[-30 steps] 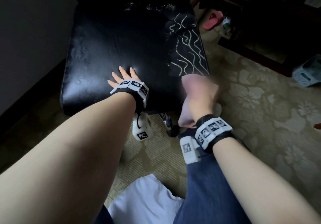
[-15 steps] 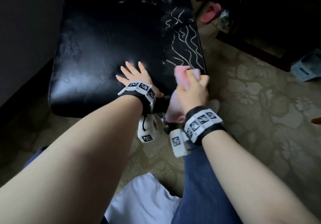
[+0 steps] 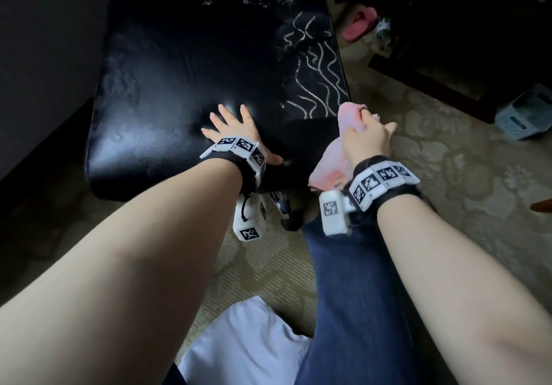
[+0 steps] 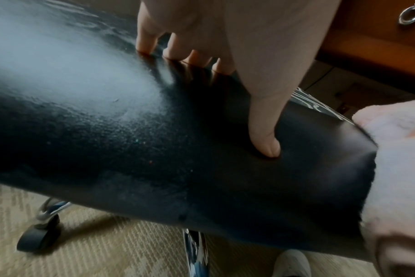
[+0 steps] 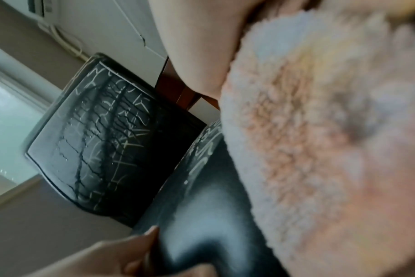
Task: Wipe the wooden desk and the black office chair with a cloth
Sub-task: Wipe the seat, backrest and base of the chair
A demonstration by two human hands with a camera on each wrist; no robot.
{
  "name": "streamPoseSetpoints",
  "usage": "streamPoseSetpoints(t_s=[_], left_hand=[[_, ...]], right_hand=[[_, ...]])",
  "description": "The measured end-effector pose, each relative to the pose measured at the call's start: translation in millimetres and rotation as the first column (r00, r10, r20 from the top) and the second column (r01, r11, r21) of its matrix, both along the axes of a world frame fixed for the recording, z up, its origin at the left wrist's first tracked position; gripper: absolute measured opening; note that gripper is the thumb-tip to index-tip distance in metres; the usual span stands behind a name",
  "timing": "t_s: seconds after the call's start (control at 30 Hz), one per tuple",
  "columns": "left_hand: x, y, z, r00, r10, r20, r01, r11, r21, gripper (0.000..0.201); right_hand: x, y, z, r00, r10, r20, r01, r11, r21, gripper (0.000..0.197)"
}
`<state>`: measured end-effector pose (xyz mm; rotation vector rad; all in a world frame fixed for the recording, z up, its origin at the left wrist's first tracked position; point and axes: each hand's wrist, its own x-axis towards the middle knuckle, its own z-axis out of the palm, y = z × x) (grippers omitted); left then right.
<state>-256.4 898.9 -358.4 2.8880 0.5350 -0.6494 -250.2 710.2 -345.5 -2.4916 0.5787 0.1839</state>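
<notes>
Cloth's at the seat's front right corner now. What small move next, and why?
Probably slide the pink cloth in the right hand forward along the seat's right side, over the pale wavy marks on the black chair seat. They lie just beyond the cloth, and the left hand lies flat on the seat, seemingly steadying it.

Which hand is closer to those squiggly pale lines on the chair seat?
Right. The right hand, gripping the pink cloth, sits beside the squiggly lines; the left hand presses flat mid-seat, farther away.
</notes>
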Motion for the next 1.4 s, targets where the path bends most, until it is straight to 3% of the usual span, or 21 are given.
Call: streamPoseSetpoints(t_s=[0.1, 0.17, 0.27, 0.43, 0.57, 0.7, 0.87, 0.93, 1.0, 1.13, 1.3, 1.4], left_hand=[[3, 0, -2, 1.000, 0.015, 0.001, -0.015, 1.000, -0.012, 0.139], [6, 2, -3, 1.000, -0.002, -0.001, 0.002, 1.000, 0.000, 0.139], [10, 11, -1, 0.997, -0.079, -0.003, 0.079, 0.997, 0.007, 0.131], [16, 24, 7, 0.982, -0.152, -0.112, 0.155, 0.988, 0.016, 0.131], [15, 28, 14, 0.974, -0.202, -0.107, 0.205, 0.978, 0.021, 0.135], [14, 29, 17, 0.970, -0.201, -0.134, 0.205, 0.979, 0.015, 0.139], [12, 34, 10, 0.976, -0.208, -0.069, 0.209, 0.978, 0.008, 0.131], [11, 35, 7, 0.975, -0.219, -0.045, 0.220, 0.976, 0.005, 0.124], [10, 34, 7, 0.971, -0.235, -0.039, 0.236, 0.972, 0.011, 0.121], [11, 34, 10, 0.968, -0.242, -0.070, 0.245, 0.969, 0.044, 0.131], [10, 33, 18, 0.943, -0.326, -0.062, 0.330, 0.942, 0.070, 0.116], [11, 31, 26, 0.922, -0.377, -0.089, 0.384, 0.920, 0.077, 0.104]], right_hand=[[15, 12, 14, 0.999, 0.040, -0.018, -0.041, 0.999, -0.034, 0.054], [22, 29, 19, 0.982, 0.190, -0.020, -0.191, 0.977, -0.098, 0.048], [13, 66, 18, 0.911, 0.411, -0.024, -0.410, 0.902, -0.131, 0.045], [0, 77, 11, 0.819, 0.573, -0.029, -0.573, 0.816, -0.075, 0.049], [3, 51, 13, 0.845, 0.533, -0.028, -0.531, 0.834, -0.152, 0.048], [9, 27, 14, 0.957, 0.291, -0.014, -0.290, 0.946, -0.146, 0.049], [15, 39, 13, 0.996, 0.078, -0.032, -0.082, 0.988, -0.129, 0.055], [15, 52, 15, 0.992, 0.112, -0.050, -0.118, 0.984, -0.137, 0.053], [12, 65, 14, 0.963, 0.256, -0.079, -0.266, 0.951, -0.155, 0.051], [17, 93, 15, 0.873, 0.482, -0.073, -0.487, 0.863, -0.133, 0.046], [40, 105, 21, 0.834, 0.546, -0.080, -0.551, 0.833, -0.051, 0.041], [41, 90, 22, 0.838, 0.537, -0.098, -0.546, 0.829, -0.121, 0.041]])
